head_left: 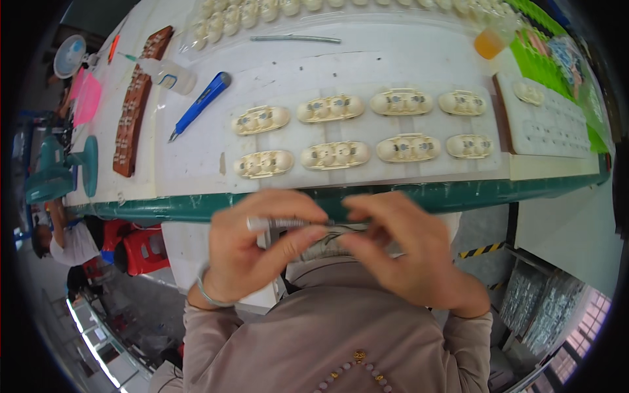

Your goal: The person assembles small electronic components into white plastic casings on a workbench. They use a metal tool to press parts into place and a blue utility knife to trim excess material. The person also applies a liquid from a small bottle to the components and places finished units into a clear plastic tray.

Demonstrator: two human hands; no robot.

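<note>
Between the thumb and fingers of my left hand (249, 252), a slim grey-white ridged rod (278, 223) is pinched, its dark tip pointing right. My right hand (416, 252) is just right of that tip, its fingers bent and smeared by motion; whether something small is between them cannot be made out. Both hands are in front of the green table edge (472, 195). Beyond them, two rows of cream oval plastic shells (335, 155) lie on a whitish strip-like base, several with small grey pieces in their paired round hollows.
A blue utility knife (200, 107), a clear needle-tipped bottle (171, 75) and a brown bar (133, 121) lie left. A silver rod (295, 39) lies farther back, near more cream shells (262, 12). At right are a white hole-marked board (550, 121) and an orange-filled cup (488, 44).
</note>
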